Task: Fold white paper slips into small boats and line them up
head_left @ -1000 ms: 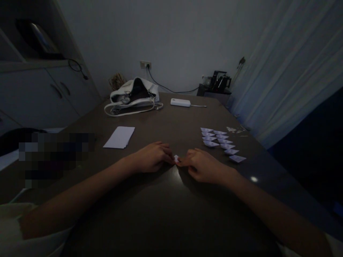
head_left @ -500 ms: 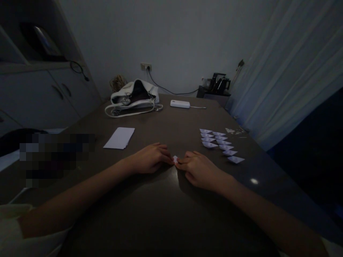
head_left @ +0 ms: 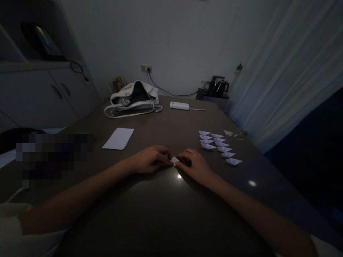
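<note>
A small folded piece of white paper (head_left: 174, 160) lies at the middle of the table between my two hands. My left hand (head_left: 151, 159) pinches its left side with the fingertips. From the other side, my right hand (head_left: 196, 165) grips the paper between thumb and curled fingers. To the right stand several small folded paper boats (head_left: 222, 144) in two slanting rows. A stack of white paper sheets (head_left: 118, 139) rests on the left, beyond my left hand.
The dark table (head_left: 150, 210) bears a white handbag (head_left: 134, 98) at its far left. Near the far edge lies a white power bank (head_left: 179, 105) with a short cable. A black kettle (head_left: 221, 86) stands on a cabinet behind. A blurred patch covers the table's left side.
My right thumb and fingers have spread a little apart around the folded paper, and more of the paper shows now. The view has shifted slightly.
</note>
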A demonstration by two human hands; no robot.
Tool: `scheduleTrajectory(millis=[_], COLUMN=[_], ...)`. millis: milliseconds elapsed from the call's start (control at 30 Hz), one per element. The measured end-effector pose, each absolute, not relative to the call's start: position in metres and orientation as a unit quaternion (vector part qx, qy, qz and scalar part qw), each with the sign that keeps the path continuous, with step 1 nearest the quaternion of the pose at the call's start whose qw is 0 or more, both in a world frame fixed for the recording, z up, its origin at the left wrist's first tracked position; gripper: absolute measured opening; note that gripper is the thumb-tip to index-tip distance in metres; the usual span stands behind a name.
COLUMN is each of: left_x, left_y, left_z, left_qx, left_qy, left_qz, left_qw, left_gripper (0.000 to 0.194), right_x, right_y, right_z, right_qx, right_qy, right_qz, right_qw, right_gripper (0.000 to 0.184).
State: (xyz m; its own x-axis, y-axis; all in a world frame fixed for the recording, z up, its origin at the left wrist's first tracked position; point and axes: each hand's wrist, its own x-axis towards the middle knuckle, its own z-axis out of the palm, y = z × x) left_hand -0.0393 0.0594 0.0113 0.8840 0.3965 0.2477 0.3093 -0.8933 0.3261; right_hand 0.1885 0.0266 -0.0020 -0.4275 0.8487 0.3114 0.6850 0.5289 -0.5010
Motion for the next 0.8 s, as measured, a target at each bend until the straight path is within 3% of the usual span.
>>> scheduleTrajectory(millis=[200, 367, 533, 800], left_x=[-0.037, -0.027, -0.017, -0.015], left_y=[0.054, 0.048, 0.046, 0.043], left_z=[0.013, 0.009, 0.001, 0.003], left_qx=[0.947, 0.888, 0.791, 0.811], left_qy=[0.193, 0.243, 0.341, 0.354], left_qz=[0.168, 0.246, 0.313, 0.305], left_qw=[0.193, 0.303, 0.399, 0.352], left_gripper=[0.037, 0.013, 0.020, 0.019], right_x=[0.182, 0.181, 0.183, 0.182], right_y=[0.023, 0.022, 0.025, 0.019], right_z=[-0.004, -0.005, -0.006, -0.002], right_qx=[-0.504, -0.501, -0.472, -0.453], right_qy=[-0.769, -0.732, -0.713, -0.781], right_qz=[0.251, 0.335, 0.386, 0.246], right_qw=[0.302, 0.318, 0.346, 0.353], right_gripper=[0.013, 0.009, 0.012, 0.010])
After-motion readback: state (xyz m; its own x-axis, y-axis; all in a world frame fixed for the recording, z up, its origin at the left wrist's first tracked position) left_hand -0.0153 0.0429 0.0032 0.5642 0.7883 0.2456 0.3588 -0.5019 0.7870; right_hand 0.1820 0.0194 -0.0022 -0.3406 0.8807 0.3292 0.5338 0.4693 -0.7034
